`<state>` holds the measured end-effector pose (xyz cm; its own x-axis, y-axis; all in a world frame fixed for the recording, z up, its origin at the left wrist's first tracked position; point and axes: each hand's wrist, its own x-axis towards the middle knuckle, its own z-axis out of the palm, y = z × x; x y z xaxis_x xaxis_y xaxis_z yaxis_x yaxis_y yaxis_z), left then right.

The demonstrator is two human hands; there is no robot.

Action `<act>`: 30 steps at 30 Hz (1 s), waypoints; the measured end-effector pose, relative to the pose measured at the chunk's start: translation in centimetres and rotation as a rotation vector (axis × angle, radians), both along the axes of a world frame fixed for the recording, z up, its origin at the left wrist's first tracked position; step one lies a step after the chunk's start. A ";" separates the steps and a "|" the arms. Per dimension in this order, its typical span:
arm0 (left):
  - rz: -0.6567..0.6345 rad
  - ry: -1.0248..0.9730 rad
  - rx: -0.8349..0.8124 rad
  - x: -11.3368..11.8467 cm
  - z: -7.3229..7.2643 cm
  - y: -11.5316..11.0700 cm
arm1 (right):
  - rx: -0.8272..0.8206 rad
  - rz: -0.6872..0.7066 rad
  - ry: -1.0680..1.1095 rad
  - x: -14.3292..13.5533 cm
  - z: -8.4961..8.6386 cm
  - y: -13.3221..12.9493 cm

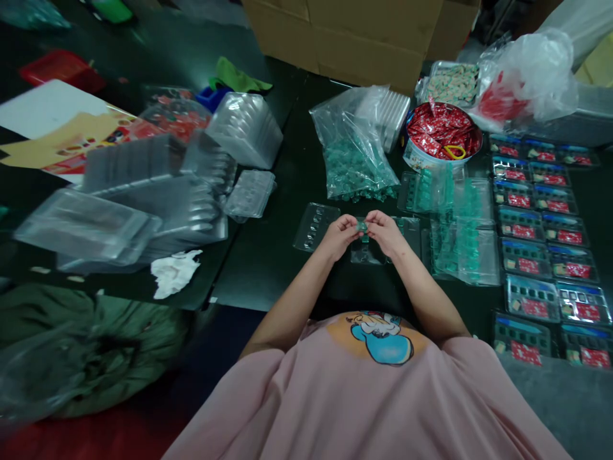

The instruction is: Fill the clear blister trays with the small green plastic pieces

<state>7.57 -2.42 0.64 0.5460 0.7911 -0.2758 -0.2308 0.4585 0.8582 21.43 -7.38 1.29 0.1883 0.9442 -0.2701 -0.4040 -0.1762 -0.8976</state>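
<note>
Between the fingertips of both hands is a small green translucent piece (361, 226). My left hand (343, 234) pinches it from the left, and my right hand (383, 231) closes on it from the right. Under the hands lies a clear plastic tray (366, 254), partly covered by them. Another clear blister tray (313, 227) with a row of small wells rests just left of my left hand. Beyond the hands, a clear bag (357, 153) of many green pieces spills some onto the table. To the right are clear trays filled with green pieces (462, 236).
A round tin (443, 137) of red packets stands behind the filled trays. Rows of packed trays (546, 236) cover the right side. Stacked clear trays (158, 185) and a crumpled white tissue (175, 273) lie left. A cardboard box (354, 38) blocks the back.
</note>
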 end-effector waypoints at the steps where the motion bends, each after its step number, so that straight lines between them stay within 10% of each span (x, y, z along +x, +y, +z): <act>1: 0.017 -0.040 -0.021 0.1 0.0 -0.3 | 0.021 -0.048 -0.045 0.0 0.0 0.1; 13: 0.295 -0.122 0.061 1.7 -0.6 -1.6 | 0.114 -0.223 -0.365 -1.4 -1.5 0.1; 24: 0.040 -0.294 -0.311 0.1 -0.4 -0.8 | 0.090 -0.208 -0.272 -1.4 -2.4 -0.1; 30: 0.042 -0.112 -0.230 -0.1 -0.4 0.5 | 0.102 -0.159 -0.356 0.4 -2.2 -0.2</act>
<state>7.51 -1.93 0.22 0.5510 0.7371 -0.3913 -0.3412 0.6269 0.7004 21.81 -7.55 -0.93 0.3995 0.9142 -0.0677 -0.0795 -0.0390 -0.9961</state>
